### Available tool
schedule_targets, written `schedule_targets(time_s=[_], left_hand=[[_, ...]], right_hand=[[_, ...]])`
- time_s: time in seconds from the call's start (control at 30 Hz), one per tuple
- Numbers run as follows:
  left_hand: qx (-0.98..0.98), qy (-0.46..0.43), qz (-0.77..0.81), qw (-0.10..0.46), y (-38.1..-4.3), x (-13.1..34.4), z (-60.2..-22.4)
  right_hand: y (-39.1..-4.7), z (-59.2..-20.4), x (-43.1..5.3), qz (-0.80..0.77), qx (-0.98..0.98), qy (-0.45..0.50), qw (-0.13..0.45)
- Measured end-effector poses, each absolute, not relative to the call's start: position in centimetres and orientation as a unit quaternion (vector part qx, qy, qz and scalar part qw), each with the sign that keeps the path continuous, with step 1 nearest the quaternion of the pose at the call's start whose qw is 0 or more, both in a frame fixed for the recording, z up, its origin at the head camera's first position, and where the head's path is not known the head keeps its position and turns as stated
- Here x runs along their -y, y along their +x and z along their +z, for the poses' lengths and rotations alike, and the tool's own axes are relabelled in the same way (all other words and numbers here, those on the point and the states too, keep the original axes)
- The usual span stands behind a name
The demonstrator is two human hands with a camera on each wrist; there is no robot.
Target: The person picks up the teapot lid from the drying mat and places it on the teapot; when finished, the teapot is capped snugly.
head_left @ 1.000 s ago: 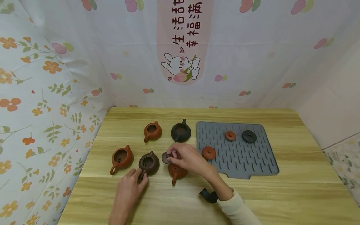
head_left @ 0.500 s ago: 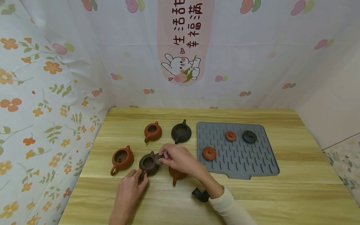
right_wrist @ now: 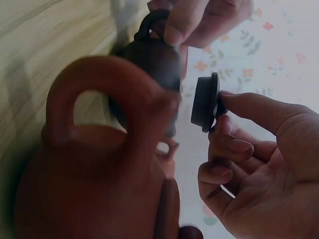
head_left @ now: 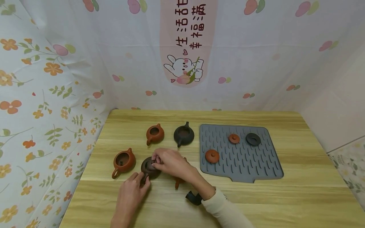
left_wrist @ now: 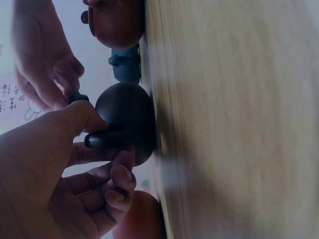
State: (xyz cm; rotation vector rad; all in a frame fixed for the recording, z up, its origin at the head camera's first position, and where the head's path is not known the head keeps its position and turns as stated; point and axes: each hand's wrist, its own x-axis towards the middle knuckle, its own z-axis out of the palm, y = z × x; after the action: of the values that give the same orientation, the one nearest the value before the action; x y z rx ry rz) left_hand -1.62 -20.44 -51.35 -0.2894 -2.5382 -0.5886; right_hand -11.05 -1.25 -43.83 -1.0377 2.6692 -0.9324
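Observation:
My left hand (head_left: 129,193) grips the handle of a dark brown teapot (head_left: 152,173) standing on the table. In the left wrist view, thumb and fingers close on the handle of this teapot (left_wrist: 134,107). Just over its mouth, my right hand (head_left: 171,163) pinches a small dark lid by the knob. The right wrist view has the lid (right_wrist: 205,102) tilted on edge and apart from the teapot, held between thumb and fingers. An orange-brown teapot (head_left: 178,182) sits under my right forearm, partly hidden; in the right wrist view a lid rim shows on it.
Lidless orange teapots stand at the left (head_left: 128,163) and back (head_left: 156,137), beside a black teapot (head_left: 183,139). On the grey ridged mat (head_left: 242,164) at the right lie two orange lids (head_left: 212,156) and a black lid (head_left: 253,139). A black curved piece (head_left: 194,198) is at my right wrist.
My right hand has carried the dark lid leftward, from beside the dark brown teapot to over its mouth. The left hand has stayed on the handle.

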Motion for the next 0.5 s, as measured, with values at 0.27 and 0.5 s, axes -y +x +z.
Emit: schedule_targets(time_s=[0.27, 0.5], left_hand=[[0.943, -0.099, -0.207, 0.242, -1.4, 20.0, -50.3], [0.942, -0.099, -0.207, 0.247, -1.4, 20.1, -50.5]], right_hand=[[-11.0, -44.7, 2.7, -0.289, -0.892, -0.340, 0.073], [-11.1, -45.0, 3.4, -0.278, -0.897, -0.338, 0.069]])
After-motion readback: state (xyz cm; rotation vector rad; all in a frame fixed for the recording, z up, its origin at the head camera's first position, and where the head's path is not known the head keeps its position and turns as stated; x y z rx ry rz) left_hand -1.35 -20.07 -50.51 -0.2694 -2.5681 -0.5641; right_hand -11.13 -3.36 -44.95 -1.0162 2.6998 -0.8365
